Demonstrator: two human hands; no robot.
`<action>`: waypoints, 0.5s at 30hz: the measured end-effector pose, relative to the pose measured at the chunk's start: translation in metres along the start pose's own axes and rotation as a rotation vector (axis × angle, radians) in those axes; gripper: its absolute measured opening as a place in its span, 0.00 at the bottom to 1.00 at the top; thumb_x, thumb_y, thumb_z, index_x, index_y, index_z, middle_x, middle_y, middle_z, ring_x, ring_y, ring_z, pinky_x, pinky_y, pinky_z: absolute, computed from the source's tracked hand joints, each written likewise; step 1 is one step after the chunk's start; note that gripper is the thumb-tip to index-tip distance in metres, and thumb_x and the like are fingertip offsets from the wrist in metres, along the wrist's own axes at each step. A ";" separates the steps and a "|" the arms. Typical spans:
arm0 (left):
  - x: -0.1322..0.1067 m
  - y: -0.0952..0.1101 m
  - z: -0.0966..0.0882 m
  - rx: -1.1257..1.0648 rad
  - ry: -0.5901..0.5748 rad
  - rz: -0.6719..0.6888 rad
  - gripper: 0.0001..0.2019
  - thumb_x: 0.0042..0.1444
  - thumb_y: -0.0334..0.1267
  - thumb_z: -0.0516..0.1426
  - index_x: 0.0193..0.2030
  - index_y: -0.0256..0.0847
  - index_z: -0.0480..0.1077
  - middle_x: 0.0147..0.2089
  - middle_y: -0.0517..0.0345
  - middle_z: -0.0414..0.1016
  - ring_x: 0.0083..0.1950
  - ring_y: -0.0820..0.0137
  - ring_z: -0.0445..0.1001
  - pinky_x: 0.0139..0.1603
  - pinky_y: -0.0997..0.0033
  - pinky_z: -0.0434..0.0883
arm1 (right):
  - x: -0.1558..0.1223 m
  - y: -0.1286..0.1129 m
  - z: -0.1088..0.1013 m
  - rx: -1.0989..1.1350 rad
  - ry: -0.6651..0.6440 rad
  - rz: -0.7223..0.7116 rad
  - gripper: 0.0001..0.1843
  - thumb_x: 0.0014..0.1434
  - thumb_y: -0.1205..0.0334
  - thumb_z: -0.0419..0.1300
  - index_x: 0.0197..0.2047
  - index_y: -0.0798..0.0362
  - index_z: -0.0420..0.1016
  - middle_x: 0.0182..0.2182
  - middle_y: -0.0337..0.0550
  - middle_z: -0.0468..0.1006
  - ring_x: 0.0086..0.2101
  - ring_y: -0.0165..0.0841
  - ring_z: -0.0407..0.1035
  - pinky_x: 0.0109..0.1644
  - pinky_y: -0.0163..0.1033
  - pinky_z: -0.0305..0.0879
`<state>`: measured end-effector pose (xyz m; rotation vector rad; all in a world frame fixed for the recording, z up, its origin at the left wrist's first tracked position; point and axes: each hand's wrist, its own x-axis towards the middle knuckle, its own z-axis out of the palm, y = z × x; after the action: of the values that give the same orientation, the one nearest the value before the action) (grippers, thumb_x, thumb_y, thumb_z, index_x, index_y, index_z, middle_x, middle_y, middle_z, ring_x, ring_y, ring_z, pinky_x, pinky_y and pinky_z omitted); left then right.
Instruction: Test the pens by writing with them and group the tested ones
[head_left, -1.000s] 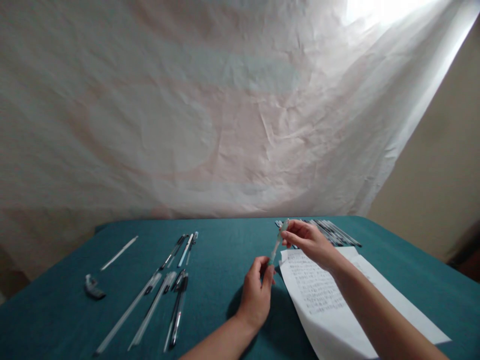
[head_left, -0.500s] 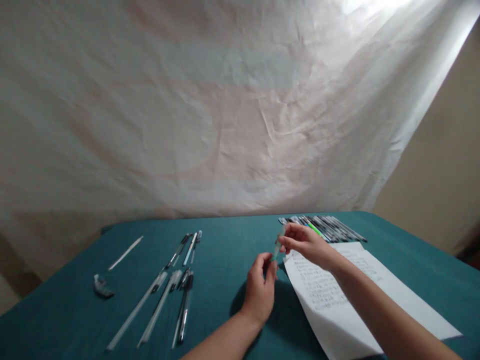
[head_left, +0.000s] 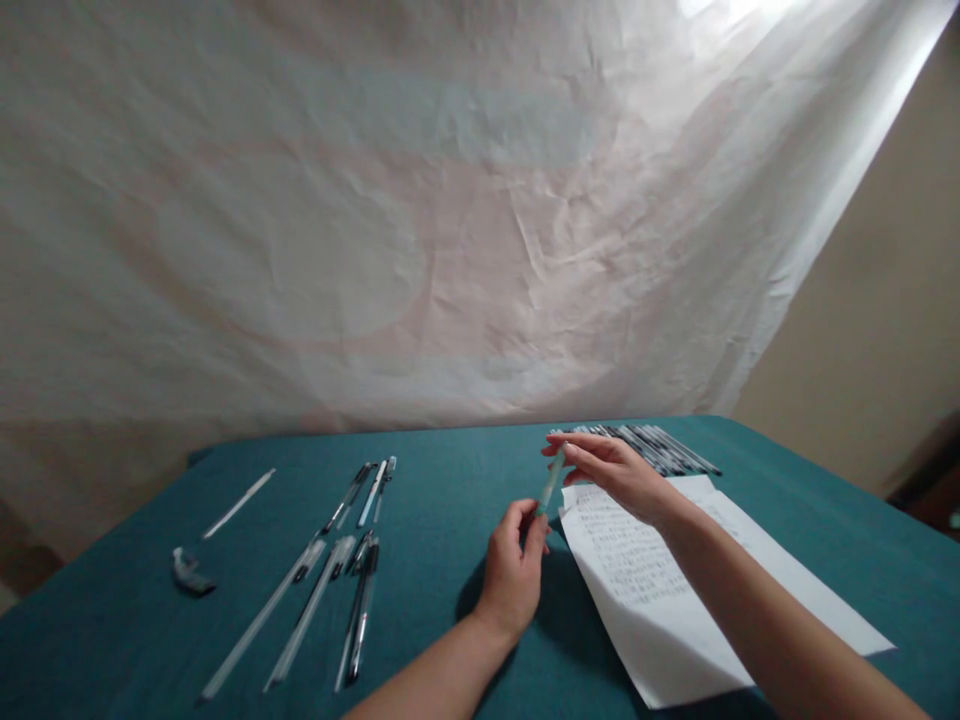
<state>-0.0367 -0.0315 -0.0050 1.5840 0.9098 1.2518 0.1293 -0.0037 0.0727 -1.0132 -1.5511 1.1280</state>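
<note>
A slim, pale green pen (head_left: 551,485), partly see-through, slants upright above the table between my hands. Around its lower end the thumb and fingers of my left hand (head_left: 514,570) are closed. My right hand (head_left: 607,475) is at its upper end, thumb and fingertips against the tip and the other fingers fairly straight. Behind the right hand lies a row of dark and clear pens (head_left: 664,450), partly covered by it. Handwritten paper sheets (head_left: 622,560) lie beneath my right forearm.
On the left, disassembled pens, clear barrels and caps (head_left: 311,610) lie in groups. Farther back are more pens (head_left: 375,492). A thin white stick (head_left: 240,503) and a crumpled dark and clear piece (head_left: 191,573) are at the far left. A pale sheet (head_left: 480,220) hangs behind the green-covered table.
My right hand's fingers have straightened and shifted up to the pen's upper end, showing more of the pen. My left hand keeps its grip. The whole view has shifted slightly.
</note>
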 end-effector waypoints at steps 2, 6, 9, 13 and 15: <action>0.000 0.000 0.000 0.000 -0.001 -0.003 0.12 0.58 0.44 0.49 0.42 0.38 0.65 0.31 0.59 0.68 0.29 0.73 0.66 0.33 0.74 0.64 | 0.001 0.002 -0.001 -0.002 0.022 -0.008 0.21 0.54 0.50 0.57 0.45 0.55 0.73 0.40 0.48 0.75 0.38 0.34 0.70 0.37 0.38 0.67; 0.000 0.000 0.000 0.000 0.004 -0.007 0.12 0.58 0.44 0.49 0.41 0.38 0.65 0.31 0.59 0.68 0.29 0.73 0.66 0.32 0.74 0.64 | 0.003 0.005 -0.001 -0.052 0.075 -0.006 0.17 0.50 0.50 0.60 0.34 0.56 0.74 0.29 0.43 0.76 0.30 0.30 0.69 0.33 0.35 0.66; -0.001 -0.002 0.001 -0.005 -0.009 -0.006 0.12 0.57 0.43 0.50 0.41 0.38 0.65 0.32 0.58 0.68 0.30 0.73 0.66 0.32 0.74 0.65 | 0.003 0.006 0.000 -0.107 0.151 -0.003 0.17 0.48 0.50 0.63 0.25 0.57 0.69 0.19 0.36 0.70 0.21 0.25 0.64 0.26 0.31 0.61; 0.000 -0.006 0.001 -0.008 -0.006 0.008 0.11 0.58 0.43 0.50 0.41 0.38 0.65 0.31 0.58 0.68 0.29 0.73 0.66 0.32 0.73 0.65 | 0.001 0.003 -0.003 -0.118 0.121 0.055 0.18 0.49 0.48 0.61 0.29 0.57 0.72 0.23 0.40 0.73 0.25 0.28 0.67 0.27 0.32 0.62; 0.001 -0.007 0.001 -0.016 0.002 0.013 0.11 0.58 0.43 0.50 0.41 0.38 0.65 0.31 0.58 0.68 0.28 0.74 0.65 0.32 0.73 0.65 | -0.001 0.000 -0.005 -0.037 0.042 0.070 0.19 0.52 0.48 0.58 0.39 0.55 0.74 0.35 0.47 0.76 0.35 0.33 0.69 0.33 0.36 0.66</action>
<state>-0.0357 -0.0281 -0.0112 1.5786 0.8904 1.2669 0.1345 -0.0034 0.0733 -1.1169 -1.5187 1.1220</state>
